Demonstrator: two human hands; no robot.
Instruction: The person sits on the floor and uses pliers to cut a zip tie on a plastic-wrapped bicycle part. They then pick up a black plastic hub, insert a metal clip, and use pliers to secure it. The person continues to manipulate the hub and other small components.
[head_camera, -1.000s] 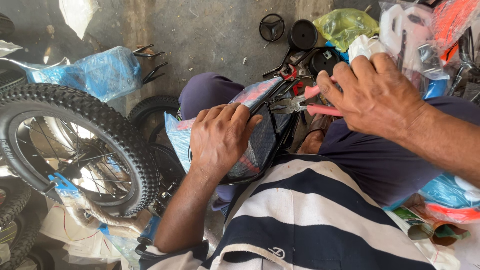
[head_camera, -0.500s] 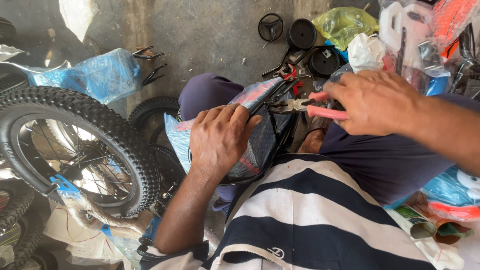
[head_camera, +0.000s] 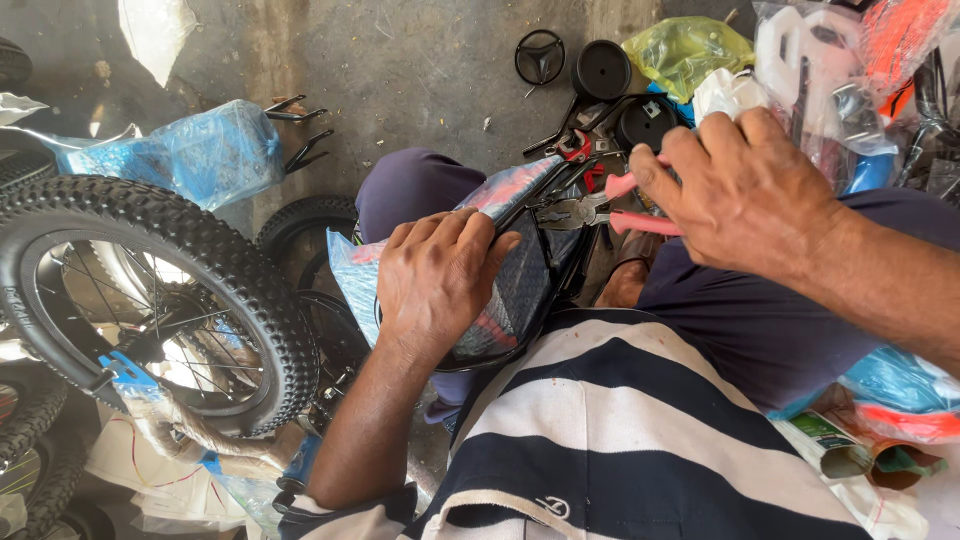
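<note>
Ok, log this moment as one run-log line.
left hand: pressing plastic-wrapped black part on lap | right hand: gripping pink-handled pliers at part's edge | bicycle wheel: beside left knee

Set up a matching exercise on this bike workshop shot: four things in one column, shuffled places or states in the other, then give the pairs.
Things:
1. left hand
2. right hand
3. bicycle wheel
4. small black steering wheel

Places or states:
A. lies on the concrete floor at the top of the view
B. grips pink-handled pliers
C. stands at the left, knobby tyre, spokes showing
D. presses on a plastic-wrapped bike part on the lap

Pairs: 1-D, 2-B, 3-C, 4-A
</note>
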